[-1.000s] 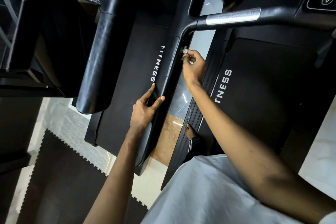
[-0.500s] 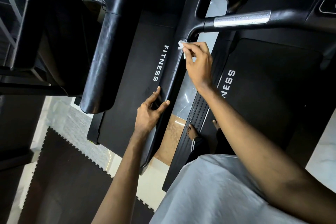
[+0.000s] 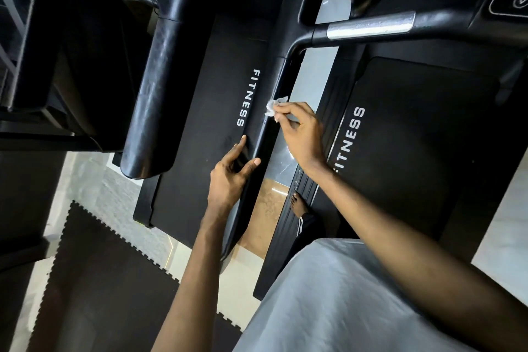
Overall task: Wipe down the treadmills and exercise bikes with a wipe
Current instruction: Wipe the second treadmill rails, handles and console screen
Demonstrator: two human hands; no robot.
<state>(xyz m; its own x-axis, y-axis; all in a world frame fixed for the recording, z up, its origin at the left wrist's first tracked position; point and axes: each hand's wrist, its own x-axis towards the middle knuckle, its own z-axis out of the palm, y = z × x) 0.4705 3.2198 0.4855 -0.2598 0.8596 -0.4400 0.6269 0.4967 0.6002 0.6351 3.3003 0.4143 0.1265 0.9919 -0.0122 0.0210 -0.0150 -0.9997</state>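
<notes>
Hands both occupied: left hand (image 3: pixel 228 177) clasped thumb and fingers around a sloping black handrail (image 3: pixel 264 140), right hand (image 3: pixel 303 134) pinching a crumpled white wipe (image 3: pixel 273 106) at the fingertips. Under and to either side, two black treadmills side by side, left treadmill (image 3: pixel 205 123) and right treadmill (image 3: pixel 414 137), each belt printed with FITNESS in white, with a strip of pale tiled floor (image 3: pixel 311 80) between them. Lower left, a dark floor mat (image 3: pixel 108 280) with a jigsaw edge. Bottom right, a grey shirt (image 3: pixel 328 294) in the foreground. Upper left, a thick padded black rail (image 3: pixel 160 80) slanting down across the left belt. Top right, a curved black bar carrying a silver grip plate (image 3: pixel 371 26). Down by the right treadmill's ribbed side rail, a bare foot (image 3: pixel 297 204) on the floor. Smallest, the wipe again: against the handrail's upper face, a little above the left hand and apart from it, just beside the left belt's lettering.
</notes>
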